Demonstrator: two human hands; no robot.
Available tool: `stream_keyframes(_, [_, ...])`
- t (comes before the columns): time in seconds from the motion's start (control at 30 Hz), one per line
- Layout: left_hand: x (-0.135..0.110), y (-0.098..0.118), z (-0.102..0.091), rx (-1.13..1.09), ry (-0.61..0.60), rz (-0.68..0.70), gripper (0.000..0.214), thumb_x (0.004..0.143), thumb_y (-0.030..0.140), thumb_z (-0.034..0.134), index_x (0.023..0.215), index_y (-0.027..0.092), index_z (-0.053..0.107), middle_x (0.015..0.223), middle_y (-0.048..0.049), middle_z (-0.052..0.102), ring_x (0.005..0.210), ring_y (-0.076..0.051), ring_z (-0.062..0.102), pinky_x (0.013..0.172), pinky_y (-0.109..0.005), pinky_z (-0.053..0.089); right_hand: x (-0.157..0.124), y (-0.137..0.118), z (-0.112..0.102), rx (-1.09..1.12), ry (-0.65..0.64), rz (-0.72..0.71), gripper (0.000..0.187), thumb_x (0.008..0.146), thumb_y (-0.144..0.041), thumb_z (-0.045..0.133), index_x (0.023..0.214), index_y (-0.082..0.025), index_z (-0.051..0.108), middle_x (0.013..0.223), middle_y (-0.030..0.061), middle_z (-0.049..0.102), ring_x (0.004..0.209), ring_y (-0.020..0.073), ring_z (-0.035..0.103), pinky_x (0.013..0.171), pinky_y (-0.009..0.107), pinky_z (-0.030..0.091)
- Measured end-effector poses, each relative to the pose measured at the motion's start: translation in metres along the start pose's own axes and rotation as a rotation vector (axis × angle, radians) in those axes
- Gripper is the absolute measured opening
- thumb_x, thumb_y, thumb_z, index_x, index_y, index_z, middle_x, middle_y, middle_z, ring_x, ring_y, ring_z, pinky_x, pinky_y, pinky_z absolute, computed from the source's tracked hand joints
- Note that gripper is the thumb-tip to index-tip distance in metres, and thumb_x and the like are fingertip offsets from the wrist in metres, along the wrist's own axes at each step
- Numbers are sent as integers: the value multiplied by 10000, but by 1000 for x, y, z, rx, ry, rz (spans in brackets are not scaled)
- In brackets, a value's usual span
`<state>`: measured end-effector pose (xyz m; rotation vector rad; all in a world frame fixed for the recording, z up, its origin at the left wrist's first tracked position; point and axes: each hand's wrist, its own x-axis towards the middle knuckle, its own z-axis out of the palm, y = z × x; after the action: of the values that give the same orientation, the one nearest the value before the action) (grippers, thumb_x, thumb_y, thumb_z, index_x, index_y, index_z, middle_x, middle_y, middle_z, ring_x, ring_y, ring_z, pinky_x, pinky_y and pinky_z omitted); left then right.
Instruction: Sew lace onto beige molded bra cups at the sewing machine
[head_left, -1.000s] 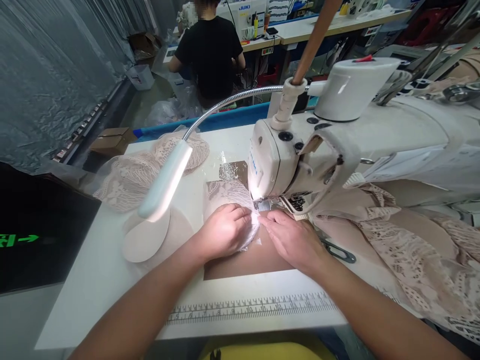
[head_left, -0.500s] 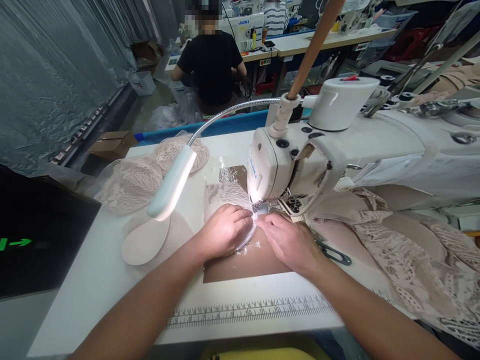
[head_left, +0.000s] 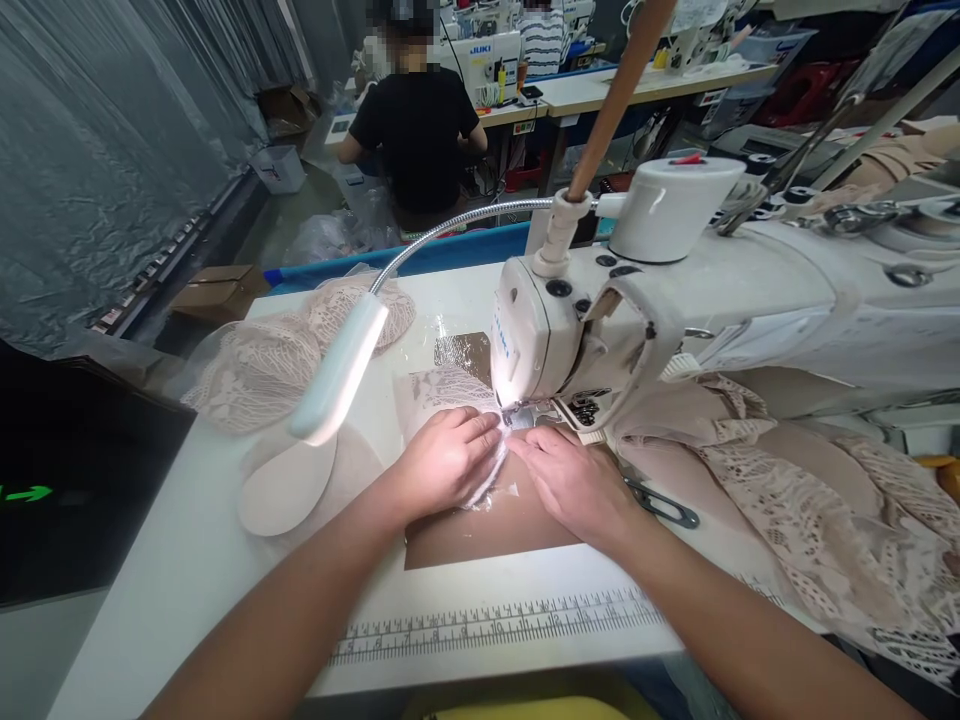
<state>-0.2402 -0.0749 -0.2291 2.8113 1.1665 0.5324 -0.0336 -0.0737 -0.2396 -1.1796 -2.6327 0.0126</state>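
Observation:
A pale lace bra-cup piece lies under the head of a white sewing machine, its edge running to the presser foot. My left hand rests on the lace with fingers bent and pressed together, gripping it just left of the foot. With fingertips pinched at the lace edge, my right hand is in front of the foot and close to the left fingertips. Its palm lies over a brown plate on the table. The fingers hide part of the lace edge.
A lit gooseneck lamp arches over the left side. Lace cups and a smooth beige cup piece lie left. Thread snips and heaped lace garments are at right. A ruler strip runs along the front; a person sits beyond.
The lace piece has turned and shifted slightly left and back under the foot, with my left hand moving along it. My right hand stays almost in place. The camera view has shifted slightly.

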Motion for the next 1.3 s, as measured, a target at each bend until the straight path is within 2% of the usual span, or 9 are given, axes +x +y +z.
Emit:
stream_keyframes(0.2, [-2, 0, -10, -40, -80, 18, 291, 932, 293, 441, 1131, 165, 611, 1207, -113, 618, 1088, -244, 539, 912, -413, 438, -2, 2, 2, 38, 38, 11, 390, 844, -56, 422, 1137, -168, 653, 886, 53, 677, 733, 157, 591, 584, 274, 388])
stream_keyframes(0.37, [-3, -1, -12, -103, -92, -14, 211, 900, 302, 482, 942, 153, 627, 979, -99, 634, 902, -213, 560, 817, -360, 443, -3, 4, 2, 83, 70, 21, 335, 867, -82, 412, 1050, -157, 682, 835, 61, 652, 714, 151, 576, 595, 265, 382])
stream_keyframes(0.47, [-3, -2, -12, -100, -89, -31, 219, 886, 321, 488, 823, 152, 611, 849, -87, 598, 800, -199, 530, 737, -336, 436, -3, 4, 1, 101, 44, 24, 338, 874, -92, 414, 1079, -159, 675, 827, 55, 636, 705, 148, 553, 586, 260, 366])
stream_keyframes(0.53, [-3, -3, -12, -111, -82, -32, 227, 886, 328, 484, 811, 152, 607, 828, -85, 583, 785, -195, 519, 721, -329, 432, -3, 3, 0, 118, 30, 9, 351, 870, -86, 422, 1109, -166, 666, 821, 47, 624, 704, 145, 537, 575, 256, 349])
stream_keyframes(0.77, [-5, -5, -11, -153, -51, -25, 206, 905, 293, 463, 872, 157, 614, 860, -86, 604, 808, -191, 536, 739, -330, 447, -3, 3, -5, 164, -22, -96, 378, 858, -45, 413, 1071, -221, 672, 820, 28, 567, 700, 135, 463, 591, 255, 294])
stream_keyframes(1.0, [-4, -7, -10, -123, -80, 44, 294, 941, 236, 414, 1172, 159, 579, 1191, -114, 623, 1016, -214, 555, 882, -370, 448, -2, 1, -3, 123, -27, -91, 335, 843, -38, 403, 1013, -152, 668, 795, 46, 556, 701, 158, 448, 590, 278, 311])
stream_keyframes(1.3, [-6, -11, -6, 15, -164, 143, 416, 927, 219, 418, 1323, 120, 496, 1351, -126, 534, 1051, -255, 521, 865, -400, 436, -8, 2, -4, 81, 1, -142, 382, 780, 24, 419, 1021, -139, 666, 794, 53, 578, 722, 172, 457, 669, 279, 376])
